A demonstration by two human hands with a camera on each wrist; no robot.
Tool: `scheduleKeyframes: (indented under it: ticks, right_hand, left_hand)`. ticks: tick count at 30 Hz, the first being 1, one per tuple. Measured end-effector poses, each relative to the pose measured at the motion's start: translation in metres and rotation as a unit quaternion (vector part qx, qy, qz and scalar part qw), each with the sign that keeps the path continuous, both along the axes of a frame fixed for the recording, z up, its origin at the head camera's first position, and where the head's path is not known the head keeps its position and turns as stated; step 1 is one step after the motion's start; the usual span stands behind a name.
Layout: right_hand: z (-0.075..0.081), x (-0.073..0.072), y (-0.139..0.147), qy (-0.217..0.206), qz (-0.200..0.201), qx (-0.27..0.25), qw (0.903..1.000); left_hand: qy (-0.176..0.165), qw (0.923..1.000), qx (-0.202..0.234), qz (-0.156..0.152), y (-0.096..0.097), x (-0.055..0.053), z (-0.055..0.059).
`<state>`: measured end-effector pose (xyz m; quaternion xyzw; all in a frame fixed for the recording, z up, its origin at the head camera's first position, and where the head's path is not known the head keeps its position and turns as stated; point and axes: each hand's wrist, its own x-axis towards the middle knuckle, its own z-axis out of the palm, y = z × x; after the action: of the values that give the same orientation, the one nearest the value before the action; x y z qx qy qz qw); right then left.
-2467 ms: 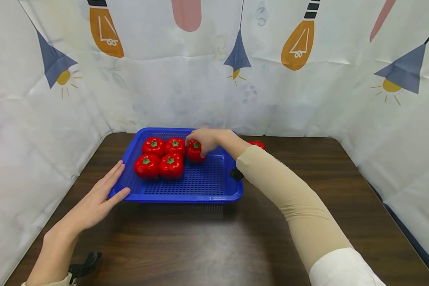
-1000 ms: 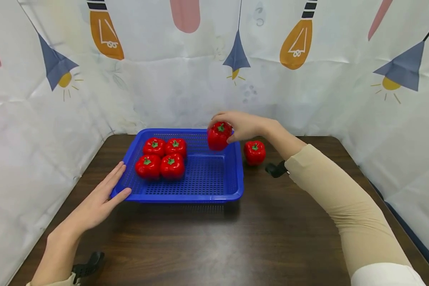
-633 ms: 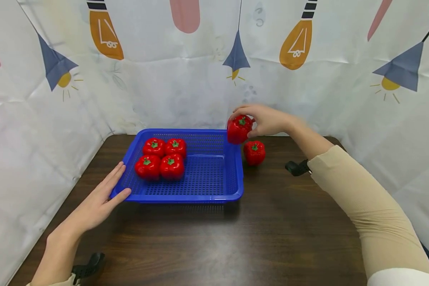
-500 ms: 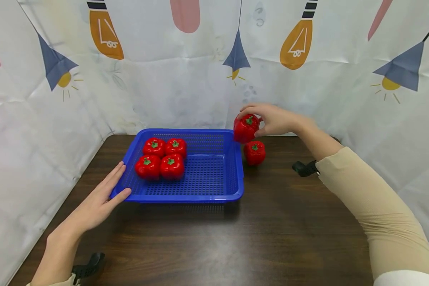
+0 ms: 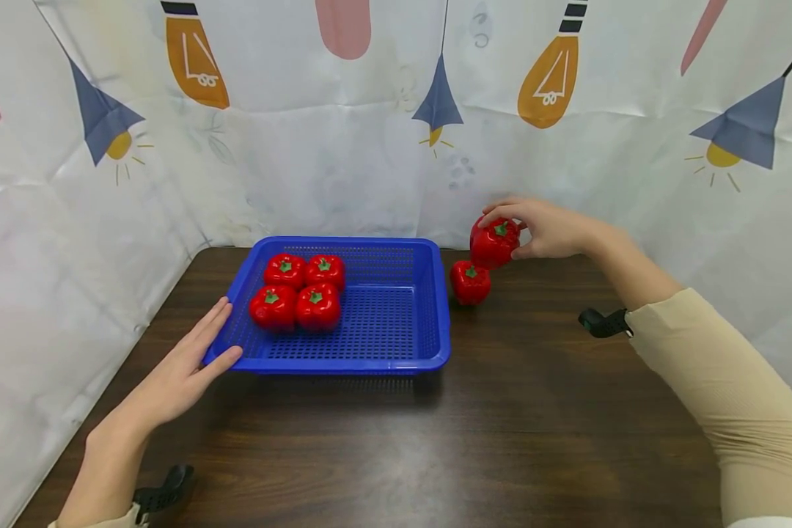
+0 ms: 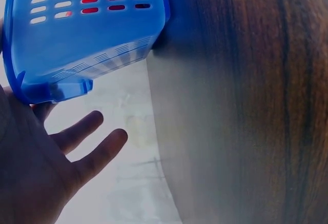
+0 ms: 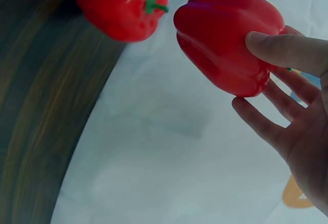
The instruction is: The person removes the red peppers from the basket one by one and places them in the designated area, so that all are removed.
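My right hand (image 5: 548, 229) grips a red bell pepper (image 5: 493, 242) in the air, right of the blue basket (image 5: 369, 365). In the right wrist view the thumb lies across the held pepper (image 7: 225, 39), with fingers on its other side. Another red pepper (image 5: 470, 283) stands on the table just below and left of it. Several red peppers (image 5: 317, 307) with green stems sit in the left half of the basket. My left hand (image 5: 178, 374) rests on the basket's left rim, fingers extended; in the left wrist view two fingers (image 6: 100, 157) stand apart from the basket wall (image 6: 92, 29).
A dark wooden table (image 5: 343, 447) lies under everything. White printed cloth (image 5: 343, 169) hangs behind it and at both sides. Each wrist carries a black strap mount, such as the right one (image 5: 603, 323).
My right hand has lifted a pepper out of the basket and carried it rightward over the rim, past the pepper on the table. The left hand has stayed at the basket's left rim.
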<state>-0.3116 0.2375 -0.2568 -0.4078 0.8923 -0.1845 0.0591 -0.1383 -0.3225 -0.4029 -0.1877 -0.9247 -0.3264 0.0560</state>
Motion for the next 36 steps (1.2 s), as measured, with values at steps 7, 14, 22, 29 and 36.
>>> scheduleKeyframes:
  ticks: [7,14,22,29,36]
  right_hand:
    - [-0.011,0.002,0.020,-0.002,-0.024,0.015,0.9996]
    - [-0.026,0.001,0.034,0.006,-0.025,0.011,0.9996]
    - [-0.046,-0.002,0.040,-0.013,-0.041,0.001,0.9991]
    - [-0.065,-0.005,0.041,-0.039,-0.044,-0.001,0.9982]
    - [-0.079,-0.010,0.040,-0.050,-0.055,0.006,0.9972]
  left_hand:
    - [0.005,1.0000,-0.001,-0.003,0.001,0.000,0.000]
    - [0.004,1.0000,-0.002,-0.001,0.001,0.001,0.000]
    - [-0.004,1.0000,0.005,0.002,0.001,0.001,-0.001]
    - [-0.002,1.0000,0.001,0.003,0.001,0.001,-0.001]
    - [0.004,1.0000,-0.001,0.003,0.001,0.000,-0.002]
